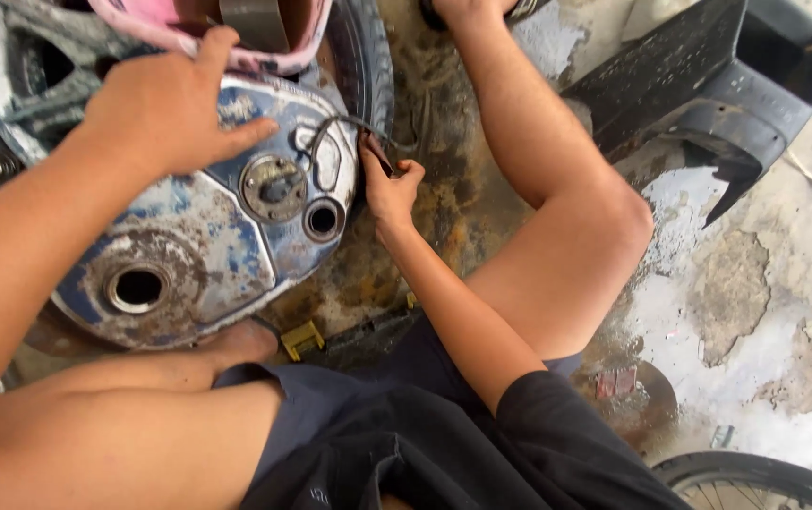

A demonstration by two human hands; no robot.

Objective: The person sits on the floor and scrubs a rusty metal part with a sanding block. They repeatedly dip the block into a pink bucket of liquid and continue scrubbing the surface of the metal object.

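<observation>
Left hand (174, 109) presses flat, fingers released, on the blue fuel tank (188, 236); right hand (389, 187) grips a thin tool (379, 154) at the tank's right edge, prying.

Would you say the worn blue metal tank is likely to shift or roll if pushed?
The worn blue metal tank is probably stiff and fairly heavy. Its rounded shell may rock, though the left hand lies flat on it. Flaking paint likely gives grip.

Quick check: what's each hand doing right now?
Left hand: open, pressed flat on the blue fuel tank.
Right hand: closed on a thin tool at the tank's edge.
</observation>
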